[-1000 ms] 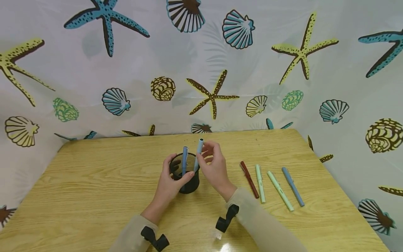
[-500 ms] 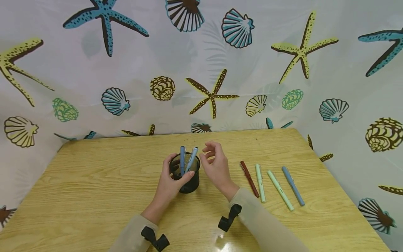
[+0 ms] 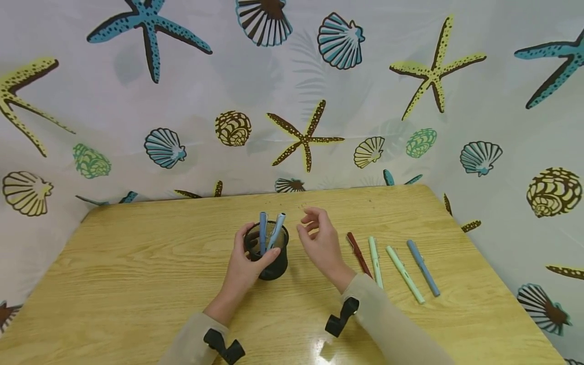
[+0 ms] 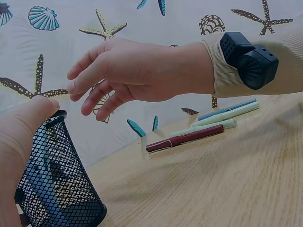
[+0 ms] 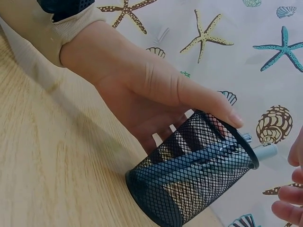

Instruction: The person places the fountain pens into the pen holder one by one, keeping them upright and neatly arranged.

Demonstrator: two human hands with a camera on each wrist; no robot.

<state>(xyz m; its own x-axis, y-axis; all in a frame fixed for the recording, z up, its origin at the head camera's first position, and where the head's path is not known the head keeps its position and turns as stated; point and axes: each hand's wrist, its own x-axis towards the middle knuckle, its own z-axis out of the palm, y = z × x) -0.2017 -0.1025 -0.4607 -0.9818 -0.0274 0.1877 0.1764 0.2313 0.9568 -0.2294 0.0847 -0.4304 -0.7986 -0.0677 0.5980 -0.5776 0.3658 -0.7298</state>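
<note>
A black mesh pen cup stands upright on the table, gripped round its side by my left hand, thumb on the near rim. Inside it lean a blue pen and a light blue pen; their shafts show through the mesh in the right wrist view. Just right of the cup, apart from it, my right hand hovers with loosely bent fingers and nothing in them. Right of that hand lie a dark red pen, two pale green pens, the left one and the right one, and another blue pen.
The wooden table reaches back to a white cloth printed with shells and starfish, which also hangs along the sides. My right forearm covers the near ends of the red pen and the left green pen.
My right hand has let go of the light blue pen, which dropped lower and now leans in the cup. That hand has drawn away to the right. The left hand keeps its grip.
</note>
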